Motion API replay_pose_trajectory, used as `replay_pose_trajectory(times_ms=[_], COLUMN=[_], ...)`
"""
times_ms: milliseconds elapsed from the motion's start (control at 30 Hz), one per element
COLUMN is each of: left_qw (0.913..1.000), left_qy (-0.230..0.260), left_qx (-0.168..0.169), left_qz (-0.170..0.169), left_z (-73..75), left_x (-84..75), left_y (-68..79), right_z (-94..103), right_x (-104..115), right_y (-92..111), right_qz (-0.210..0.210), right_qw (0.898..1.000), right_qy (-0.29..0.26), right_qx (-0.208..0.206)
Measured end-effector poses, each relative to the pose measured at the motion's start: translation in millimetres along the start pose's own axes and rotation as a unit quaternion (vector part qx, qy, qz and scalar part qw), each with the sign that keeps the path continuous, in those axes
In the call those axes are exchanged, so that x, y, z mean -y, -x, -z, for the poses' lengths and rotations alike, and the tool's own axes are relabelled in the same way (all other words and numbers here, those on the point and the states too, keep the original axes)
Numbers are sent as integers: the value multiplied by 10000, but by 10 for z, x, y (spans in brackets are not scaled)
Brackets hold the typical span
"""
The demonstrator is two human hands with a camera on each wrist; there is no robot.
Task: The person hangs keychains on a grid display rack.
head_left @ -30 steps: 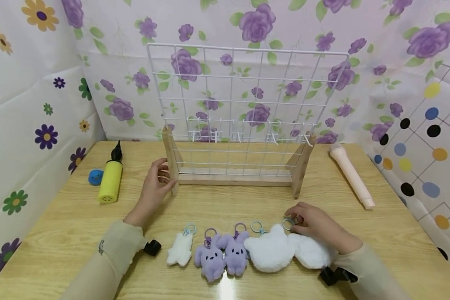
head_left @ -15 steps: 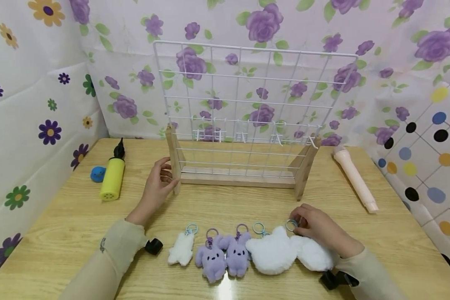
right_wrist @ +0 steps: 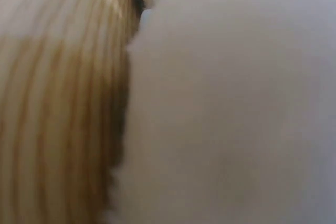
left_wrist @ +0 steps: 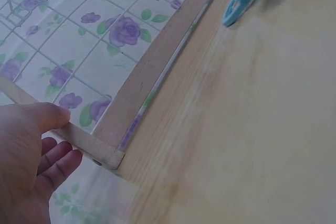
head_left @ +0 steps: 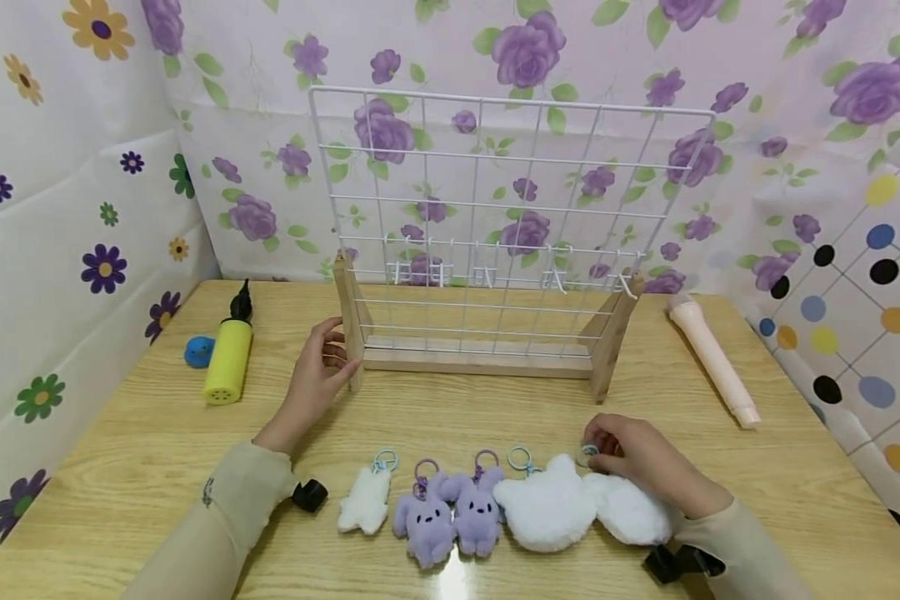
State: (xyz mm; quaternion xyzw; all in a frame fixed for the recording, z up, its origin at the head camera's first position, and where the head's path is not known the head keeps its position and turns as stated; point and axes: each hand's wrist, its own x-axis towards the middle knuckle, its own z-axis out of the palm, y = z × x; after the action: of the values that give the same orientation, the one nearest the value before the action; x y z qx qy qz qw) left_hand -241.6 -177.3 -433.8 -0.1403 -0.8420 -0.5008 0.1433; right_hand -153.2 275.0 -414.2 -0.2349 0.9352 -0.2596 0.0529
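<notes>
My left hand (head_left: 315, 367) holds the left wooden leg (head_left: 350, 325) of a white wire grid rack (head_left: 495, 179). Its thumb lies on the leg in the left wrist view, the other fingers curled on the far side. My right hand (head_left: 637, 454) pinches the light blue key ring (head_left: 588, 451) of a white plush keychain (head_left: 630, 512), which lies on the table partly under that hand. White fur fills most of the right wrist view. Left of it lie a larger white plush keychain (head_left: 546, 508), two purple plush keychains (head_left: 429, 525) and a small white one (head_left: 365, 500).
Several white hooks (head_left: 484, 275) hang on the grid's lower part. A yellow hand pump (head_left: 228, 362) and a blue ball-like toy (head_left: 198, 351) are at the left. A pale pink tube-shaped thing (head_left: 712, 360) lies at the right. Patterned cloth (head_left: 270, 167) surrounds the table (head_left: 450, 408).
The head view has shifted slightly. My right fingers now cover more of the light blue ring, which looks tilted. The left hand stays at the rack's leg, and the keychains keep their places.
</notes>
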Motion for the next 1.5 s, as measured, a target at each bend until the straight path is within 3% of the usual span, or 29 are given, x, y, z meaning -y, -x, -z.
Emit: replay_pose_trajectory(times_ms=[467, 833, 1500], left_qw=[10000, 9999, 10000], left_qy=[-53, -63, 7], left_qx=[-35, -109, -30], left_qz=[14, 19, 41], left_z=[31, 23, -15], left_x=[44, 30, -31], left_y=[31, 56, 33], right_z=[36, 406, 846], right_x=[-68, -53, -53], right_y=[2, 97, 311], right_qz=[41, 15, 715], right_qw=[9979, 9919, 9859], right_qy=[-621, -1212, -1515], right_qx=[184, 388, -29])
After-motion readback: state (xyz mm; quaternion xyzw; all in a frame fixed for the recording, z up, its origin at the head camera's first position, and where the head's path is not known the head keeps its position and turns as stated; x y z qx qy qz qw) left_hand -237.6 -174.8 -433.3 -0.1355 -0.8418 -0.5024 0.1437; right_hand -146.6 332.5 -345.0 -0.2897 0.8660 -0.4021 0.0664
